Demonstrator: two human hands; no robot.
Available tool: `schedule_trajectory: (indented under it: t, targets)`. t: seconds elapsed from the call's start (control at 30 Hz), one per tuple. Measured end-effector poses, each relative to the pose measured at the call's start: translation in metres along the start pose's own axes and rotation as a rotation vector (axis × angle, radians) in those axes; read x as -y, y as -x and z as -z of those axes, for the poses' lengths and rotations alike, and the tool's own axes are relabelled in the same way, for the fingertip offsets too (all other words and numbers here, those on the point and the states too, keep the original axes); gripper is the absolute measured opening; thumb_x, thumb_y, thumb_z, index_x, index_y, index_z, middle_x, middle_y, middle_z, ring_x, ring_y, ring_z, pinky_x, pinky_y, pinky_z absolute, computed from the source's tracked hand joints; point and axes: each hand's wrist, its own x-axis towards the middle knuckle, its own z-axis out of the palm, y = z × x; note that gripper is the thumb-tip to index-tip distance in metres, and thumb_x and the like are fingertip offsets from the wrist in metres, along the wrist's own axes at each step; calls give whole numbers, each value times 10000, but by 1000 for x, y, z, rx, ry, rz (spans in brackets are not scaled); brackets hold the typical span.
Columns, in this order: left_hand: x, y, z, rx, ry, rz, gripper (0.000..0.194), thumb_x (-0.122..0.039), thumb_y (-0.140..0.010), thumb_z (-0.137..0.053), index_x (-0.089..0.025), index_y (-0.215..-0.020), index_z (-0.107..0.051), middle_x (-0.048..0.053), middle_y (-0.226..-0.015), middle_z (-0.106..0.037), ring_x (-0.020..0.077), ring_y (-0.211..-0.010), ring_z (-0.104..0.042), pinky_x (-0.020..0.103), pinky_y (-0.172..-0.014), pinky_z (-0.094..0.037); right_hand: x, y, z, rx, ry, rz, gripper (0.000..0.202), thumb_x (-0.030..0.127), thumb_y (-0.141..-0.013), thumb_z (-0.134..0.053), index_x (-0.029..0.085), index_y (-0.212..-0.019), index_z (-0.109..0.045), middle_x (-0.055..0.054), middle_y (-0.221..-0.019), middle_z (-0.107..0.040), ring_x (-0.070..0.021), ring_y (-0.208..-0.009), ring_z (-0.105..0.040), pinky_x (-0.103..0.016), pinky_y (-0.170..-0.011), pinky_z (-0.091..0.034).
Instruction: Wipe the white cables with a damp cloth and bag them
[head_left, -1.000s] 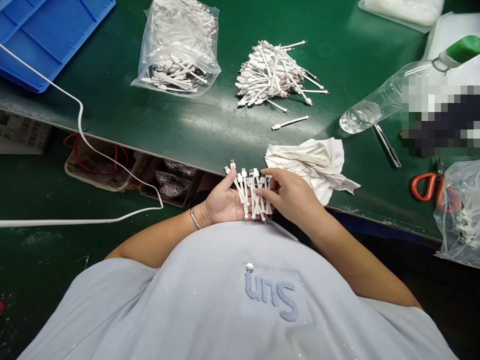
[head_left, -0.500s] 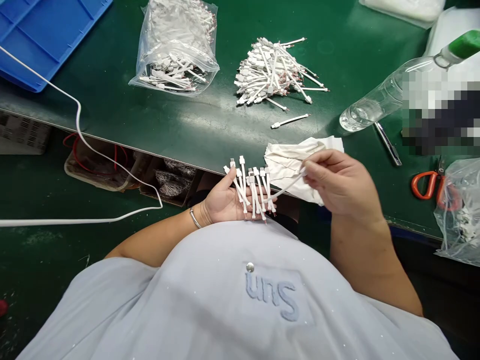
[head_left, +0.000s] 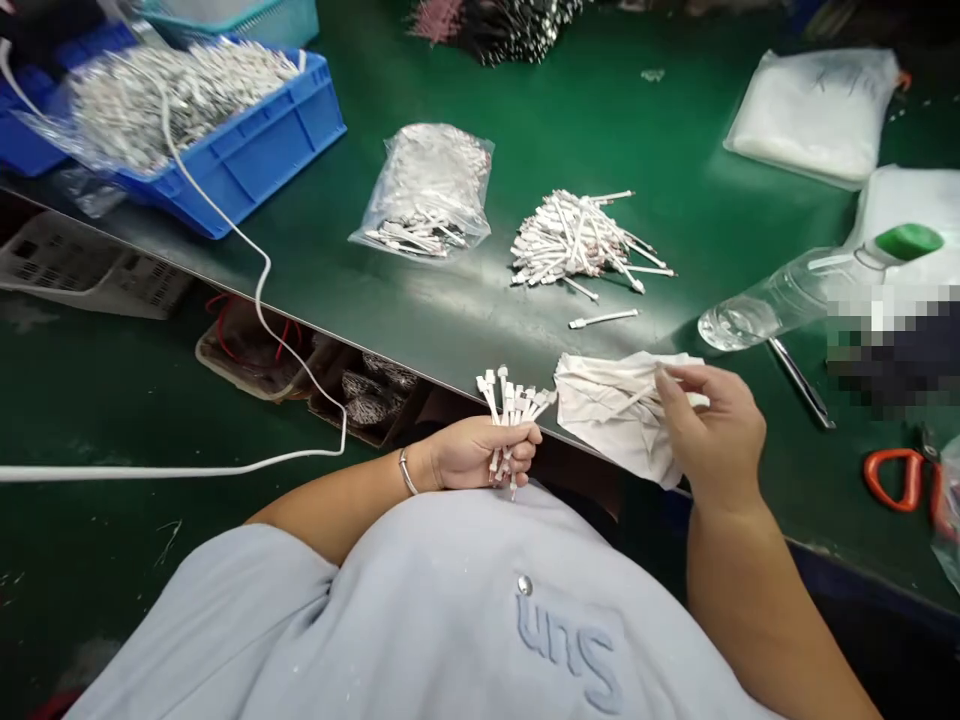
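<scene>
My left hand (head_left: 476,450) is closed round a bunch of short white USB cables (head_left: 510,395), their plugs pointing away from me, close to my shirt at the table's edge. Thumb and fingers of my right hand (head_left: 716,430) pinch one short white cable (head_left: 634,402), which slants down to the left over a crumpled white cloth (head_left: 589,372). Beyond the cloth lies a single cable (head_left: 604,319). Behind that is a loose pile of the same cables (head_left: 570,240), some with bare reddish wire ends.
A clear bag of cables (head_left: 427,190) and a filled blue crate (head_left: 262,150) stand to the left. On the right are a tilted plastic bottle (head_left: 780,295), a metal cutter-like tool (head_left: 799,382) and orange-handled scissors (head_left: 896,480). A white cord (head_left: 262,280) crosses the left side.
My left hand has gone from flat and open to closed round the cables. My right hand has moved away from it to the right with its cable. The view has tilted up.
</scene>
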Motion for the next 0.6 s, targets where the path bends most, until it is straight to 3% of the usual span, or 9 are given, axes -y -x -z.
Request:
schedule_trajectory:
  t: [0.13, 0.3, 0.43, 0.6]
  targets:
    - [-37, 17, -10, -158, 20, -305, 129, -231, -882, -563, -138, -794, -576, -34, -606, -471, 54, -498, -468, 207, -572, -475, 2, 5, -2, -16, -45, 19, 183, 365, -839, -595, 228, -920, -686, -90, -979, -653, -259, -976, -608, -314, -554, -486]
    - [-113, 28, -10, -455, -75, -590, 259, -197, -952, -406, -143, -719, -506, -45, -525, -405, 43, -402, -379, 150, -419, -373, 6, 11, 0, -52, -69, 93, 175, 345, -826, -617, 213, -914, -694, -94, -978, -657, -235, -899, -629, -311, -518, -480]
    - [-167, 6, -6, -611, 115, -767, 273, -170, -957, -368, -155, -699, -454, -26, -549, -452, 44, -434, -413, 159, -473, -434, 18, 16, 3, -47, -129, 120, 136, 314, -826, -624, 217, -889, -696, -91, -952, -663, -227, -892, -632, -310, -534, -478]
    - [-220, -38, -5, -645, 105, -853, 216, -75, -924, -333, -138, -812, -507, -17, -584, -476, 63, -505, -483, 187, -556, -472, 31, 20, 7, -17, -165, 167, 109, 272, -831, -626, 215, -892, -696, -85, -948, -674, -204, -871, -631, -293, -542, -469]
